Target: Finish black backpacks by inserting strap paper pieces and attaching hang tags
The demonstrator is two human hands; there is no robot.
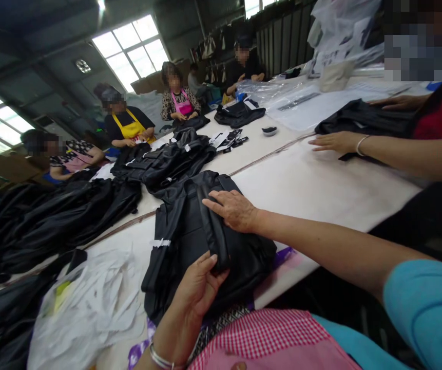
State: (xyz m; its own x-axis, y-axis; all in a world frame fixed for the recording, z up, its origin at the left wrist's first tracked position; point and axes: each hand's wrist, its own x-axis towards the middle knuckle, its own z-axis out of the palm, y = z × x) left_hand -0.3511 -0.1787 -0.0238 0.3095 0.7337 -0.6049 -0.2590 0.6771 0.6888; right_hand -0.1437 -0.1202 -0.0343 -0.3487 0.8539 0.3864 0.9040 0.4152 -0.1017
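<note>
A black leather-like backpack (182, 221) lies on the white table in front of me. A padded black strap (210, 226) runs up its middle, and a white strip (161, 243) crosses its left side. My left hand (201, 282) grips the strap's near end, thumb on top and fingers underneath. Farther up, my right hand (236, 209) rests on the bag beside the strap, its fingers stretched out. The bag's underside is hidden.
Black bags (167, 159) are heaped ahead, with more black goods (59, 221) to the left. A clear plastic bag of white scraps (97, 303) sits at the near left. At right, a co-worker's hand (338, 141) lies near another black bag (363, 118). Several people work across the table.
</note>
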